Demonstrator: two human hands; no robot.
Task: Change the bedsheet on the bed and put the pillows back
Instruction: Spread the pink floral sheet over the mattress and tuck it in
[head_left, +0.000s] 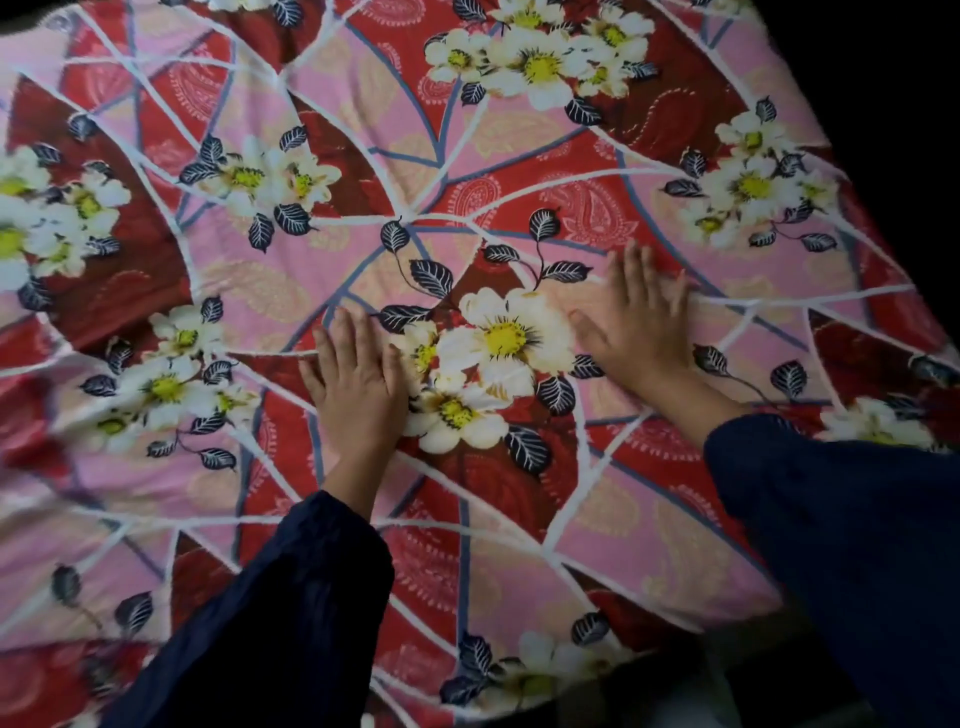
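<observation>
Head camera looks straight down on both hands, and both are flat. The left hand (358, 379) lies palm down with its fingers straight and close together, gripping nothing. The right hand (641, 325) is the same, fingers spread a little, pressed on the cloth further up and to the right. A big white flower (506, 338) in the print sits between them. Dark sleeves (270, 613) trail back toward the camera.

The bedsheet (519, 156), red and pink with floral clusters, lies directly under both palms and runs out on every side. My read is a smoothing pass. What matters is the edges: the right hand is nearer the sheet's far-right edge, which slants down the frame, while the left hand is nearer the softer, rumpled-looking stretch on the left.

That left stretch is blurred, so real creases are hard to tell from smear. The sheet runs off the top and left of the frame, so the bed's long axis is unclear. Beyond the edges it's black. No pillows in view.
</observation>
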